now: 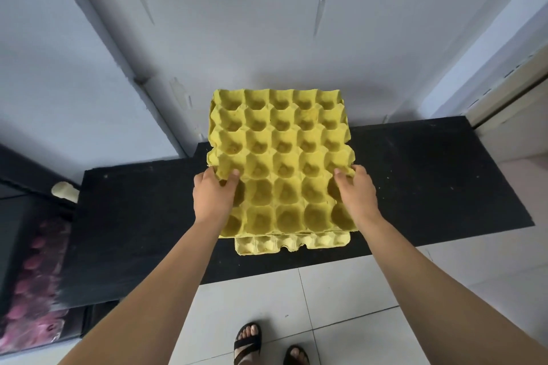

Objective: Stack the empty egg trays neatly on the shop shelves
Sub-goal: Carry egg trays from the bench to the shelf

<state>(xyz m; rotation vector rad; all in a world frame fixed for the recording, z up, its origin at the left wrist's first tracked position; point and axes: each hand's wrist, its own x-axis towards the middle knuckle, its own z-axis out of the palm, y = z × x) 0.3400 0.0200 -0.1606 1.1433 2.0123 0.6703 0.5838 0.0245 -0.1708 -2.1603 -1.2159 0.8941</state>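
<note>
A yellow empty egg tray [281, 163] is held flat over a black shelf [430, 187] against the wall. My left hand [213, 190] grips its left edge, thumb curled into a cup. My right hand [355, 190] grips the right edge the same way. Beneath it, the front edge of another yellow egg tray [292, 243] sticks out, lying on the shelf. I cannot tell whether the held tray touches the one below.
The pale wall [267, 24] rises right behind the shelf. At left stands a dark unit with pink-patterned material [35, 290] and a cream object [63, 190]. White floor tiles [341, 290] and my sandalled feet [249, 341] lie below.
</note>
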